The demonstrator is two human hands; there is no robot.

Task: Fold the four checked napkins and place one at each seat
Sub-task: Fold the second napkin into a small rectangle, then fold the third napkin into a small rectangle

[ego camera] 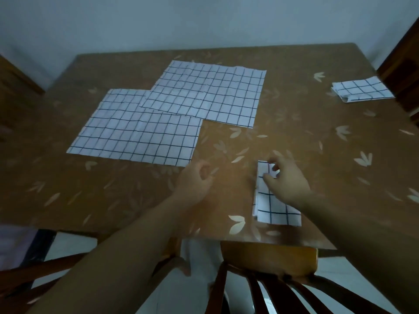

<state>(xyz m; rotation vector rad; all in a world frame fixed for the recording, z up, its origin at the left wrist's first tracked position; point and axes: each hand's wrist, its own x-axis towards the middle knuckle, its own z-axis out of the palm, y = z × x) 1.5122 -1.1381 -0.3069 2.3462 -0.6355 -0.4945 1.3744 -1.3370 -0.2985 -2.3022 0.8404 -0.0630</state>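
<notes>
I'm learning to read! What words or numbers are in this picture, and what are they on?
None: no words, numbers, labels or signs show anywhere.
The far spread napkin, near spread napkin, far folded napkin and near folded napkin carry only dark grid lines.
The tablecloth carries only pale leaf prints.

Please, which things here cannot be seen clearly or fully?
Head view:
- The right hand covers part of the near folded napkin; blur hides whether it pinches the cloth.
- The upper unfolded napkin hides a corner of the lower unfolded napkin.
- The far folded napkin is blurred; its layers cannot be counted.
- The right chair is cut off by the frame edge.
</notes>
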